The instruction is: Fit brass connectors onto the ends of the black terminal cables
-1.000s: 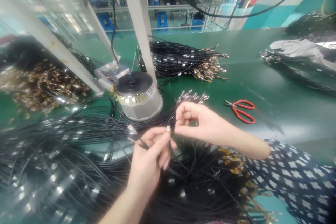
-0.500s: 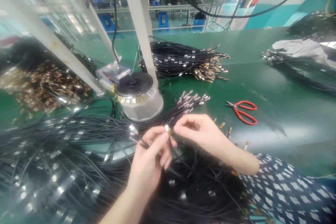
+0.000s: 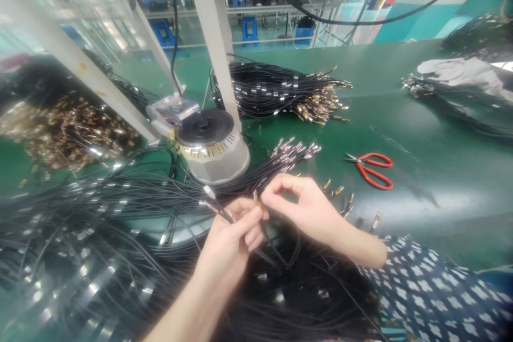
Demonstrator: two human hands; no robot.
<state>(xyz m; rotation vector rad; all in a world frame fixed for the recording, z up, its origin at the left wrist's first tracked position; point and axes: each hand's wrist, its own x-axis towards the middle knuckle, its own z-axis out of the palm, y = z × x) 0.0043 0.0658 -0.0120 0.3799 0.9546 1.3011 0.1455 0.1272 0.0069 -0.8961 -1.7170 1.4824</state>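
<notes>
My left hand (image 3: 236, 230) is closed around black cables whose silvery ends (image 3: 209, 192) stick out to the upper left. Between its thumb and forefinger a small cable end (image 3: 256, 197) with a yellowish band points up. My right hand (image 3: 294, 197) meets it from the right, thumb and forefinger pinched close to that end; whether they grip it is too small to tell. Below both hands lies a dark heap of black cables (image 3: 296, 288). Just behind them a bundle with pinkish metal tips (image 3: 292, 152) rests on the green table.
A grey round device with a black top disc (image 3: 205, 128) stands by the white post (image 3: 214, 37). Red-handled pliers (image 3: 374, 171) lie to the right on the green table (image 3: 433, 171). Cable bundles (image 3: 280, 91) lie behind, and brassy-ended cables (image 3: 68, 128) at left. A pale cloth (image 3: 460, 75) covers more cables.
My right hand has shifted slightly left, nearer my left thumb. The small cable end has turned a little, and the ends behind my left hand have swung slightly to the right.
</notes>
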